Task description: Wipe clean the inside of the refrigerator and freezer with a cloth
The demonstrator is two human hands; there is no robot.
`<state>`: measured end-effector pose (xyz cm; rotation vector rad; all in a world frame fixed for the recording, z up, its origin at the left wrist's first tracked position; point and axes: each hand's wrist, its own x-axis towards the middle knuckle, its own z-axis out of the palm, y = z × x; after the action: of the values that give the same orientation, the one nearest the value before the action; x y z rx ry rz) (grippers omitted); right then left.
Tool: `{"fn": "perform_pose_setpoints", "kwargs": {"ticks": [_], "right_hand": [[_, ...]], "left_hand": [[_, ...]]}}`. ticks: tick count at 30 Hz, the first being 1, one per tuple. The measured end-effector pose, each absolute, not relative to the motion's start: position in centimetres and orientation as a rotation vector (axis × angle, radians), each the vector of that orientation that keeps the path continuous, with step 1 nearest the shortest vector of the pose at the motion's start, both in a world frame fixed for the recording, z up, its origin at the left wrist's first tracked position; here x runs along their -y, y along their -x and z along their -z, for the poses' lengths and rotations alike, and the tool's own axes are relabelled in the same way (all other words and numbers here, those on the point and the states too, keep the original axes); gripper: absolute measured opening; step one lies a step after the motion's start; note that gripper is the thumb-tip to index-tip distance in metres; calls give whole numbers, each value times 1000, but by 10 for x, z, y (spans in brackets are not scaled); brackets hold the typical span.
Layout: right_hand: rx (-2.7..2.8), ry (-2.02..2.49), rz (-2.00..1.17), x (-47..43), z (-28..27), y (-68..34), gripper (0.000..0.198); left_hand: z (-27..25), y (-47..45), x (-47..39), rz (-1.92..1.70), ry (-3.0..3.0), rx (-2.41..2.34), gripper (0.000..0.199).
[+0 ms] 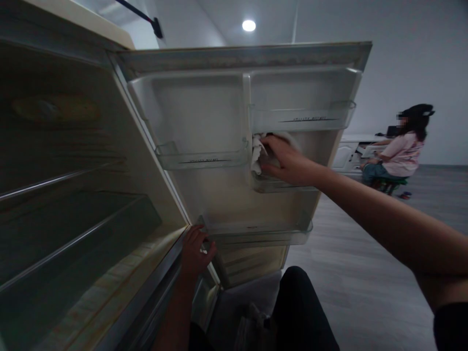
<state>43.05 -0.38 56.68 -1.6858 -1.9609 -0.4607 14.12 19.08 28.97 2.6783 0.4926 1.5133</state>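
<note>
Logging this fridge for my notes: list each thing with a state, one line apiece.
fridge door: swung wide open
right hand: pressing a white cloth against the door's inner wall
left hand: gripping the fridge's front edge
door bins: empty, in place
inner shelves: bare
ceiling light: on

Grey wall (pixel 402 58), wood floor (pixel 358 273), ceiling light (pixel 249 25), white cabinet (pixel 345 156).

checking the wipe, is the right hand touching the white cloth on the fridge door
Touching. The head view shows the right hand pressing the white cloth against the fridge door, fingers over it.
</note>
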Motion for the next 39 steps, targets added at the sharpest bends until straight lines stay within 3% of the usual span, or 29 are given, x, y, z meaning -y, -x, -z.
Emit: {"fn": "perform_pose_setpoints", "kwargs": {"ticks": [11,14,21,29,35,39], "right_hand": [[1611,2183,804,34,-565,-493,63],[1542,2248,687,17,-569,-504,56],[1836,2221,276,-43,-579,-484,19],[1615,2147,150,-53,-569,-482,41],[1731,2117,334,-36,-579,-475,10],[1954,1777,398,4,-577,-460,10]], "left_hand": [[-292,-152,-185,-1534,-2751,-508,14],[-293,-157,-184,-1582,-2764,-502,14],[-293,-167,-182,-1589,-2800,-551,11],[-296,-171,-177,-1573,-2797,-625,12],[-298,-169,-176,-1604,-2789,-573,13],[-296,-169,-175,-1585,-2749,-640,13]]}}
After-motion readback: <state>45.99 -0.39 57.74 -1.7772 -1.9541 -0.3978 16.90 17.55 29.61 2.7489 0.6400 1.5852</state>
